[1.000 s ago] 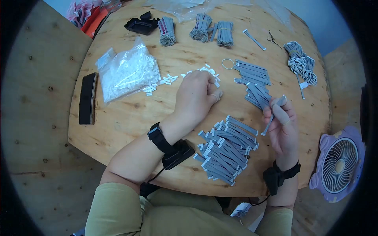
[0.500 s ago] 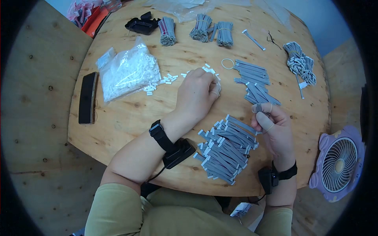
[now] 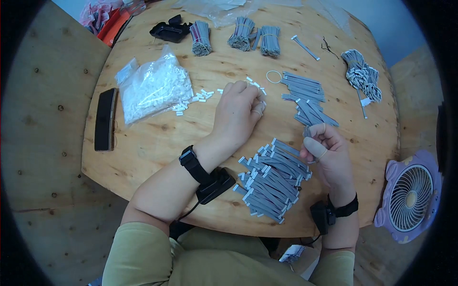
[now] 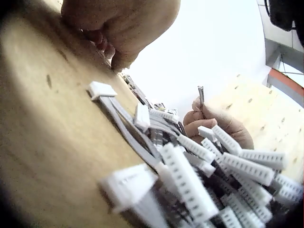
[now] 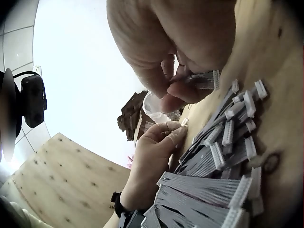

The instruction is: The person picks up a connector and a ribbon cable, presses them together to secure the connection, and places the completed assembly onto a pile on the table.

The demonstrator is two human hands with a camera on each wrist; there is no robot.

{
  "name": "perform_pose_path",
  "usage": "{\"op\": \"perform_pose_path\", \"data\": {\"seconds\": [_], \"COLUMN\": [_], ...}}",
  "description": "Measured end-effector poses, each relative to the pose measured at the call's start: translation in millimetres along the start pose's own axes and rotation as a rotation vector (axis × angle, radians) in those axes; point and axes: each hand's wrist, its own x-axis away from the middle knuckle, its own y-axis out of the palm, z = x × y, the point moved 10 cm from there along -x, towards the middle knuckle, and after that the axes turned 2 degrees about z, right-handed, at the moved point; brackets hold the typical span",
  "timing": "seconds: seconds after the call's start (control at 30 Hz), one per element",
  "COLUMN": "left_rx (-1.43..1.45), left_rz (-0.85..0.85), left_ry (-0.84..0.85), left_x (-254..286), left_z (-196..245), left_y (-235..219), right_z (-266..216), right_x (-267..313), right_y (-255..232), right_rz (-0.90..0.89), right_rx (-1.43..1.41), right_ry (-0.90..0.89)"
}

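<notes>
Among small white connectors (image 3: 203, 95), my left hand (image 3: 234, 114) has its fingertips low at the table. The right wrist view shows that left hand (image 5: 152, 156) pinching one white connector (image 5: 184, 122) between thumb and finger. My right hand (image 3: 335, 159) holds a short grey ribbon cable (image 3: 307, 131) between thumb and fingers, right of the cable pile (image 3: 272, 183). From the right wrist, the held cable (image 5: 203, 80) has a white connector at one end. Its bare end stands up from the right hand (image 4: 223, 124) in the left wrist view.
A bag of white connectors (image 3: 155, 90) and a phone (image 3: 105, 119) lie left. Grey cables (image 3: 304, 88) lie beyond my right hand. Tied bundles (image 3: 201, 38) stand at the back, another bundle (image 3: 362, 76) lies right. A purple fan (image 3: 410, 198) is beside the table.
My right hand has moved left and turned the cable, which shows shorter from the head view. The left hand remains at the white connectors with only a slight shift.
</notes>
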Motion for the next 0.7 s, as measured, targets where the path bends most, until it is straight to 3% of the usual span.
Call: {"op": "perform_pose_path", "data": {"seconds": [0.27, 0.37, 0.47, 0.57, 0.7], "left_rx": [-0.008, 0.319, 0.671, 1.245, 1.335], "left_rz": [-0.057, -0.056, -0.129, -0.426, -0.648], "left_ry": [-0.069, -0.314, -0.298, -0.434, -0.571], "left_x": [-0.3, 4.3, 6.8, 22.7, 38.8], "left_z": [-4.1, -16.6, -7.1, 16.6, 28.7], "left_y": [1.4, 4.1, 18.1, 50.7, 65.8], "right_z": [-0.5, -5.4, -6.1, -4.1, -5.1], "right_x": [0.8, 1.2, 1.9, 1.4, 3.5], "right_y": [-0.1, -2.1, -6.4, -5.8, -5.4], "right_rz": [0.035, 0.044, 0.073, 0.064, 0.069], "right_rx": [-0.008, 0.045, -0.027, -0.042, -0.033], "right_ry": [0.015, -0.047, -0.061, -0.031, -0.022]}}
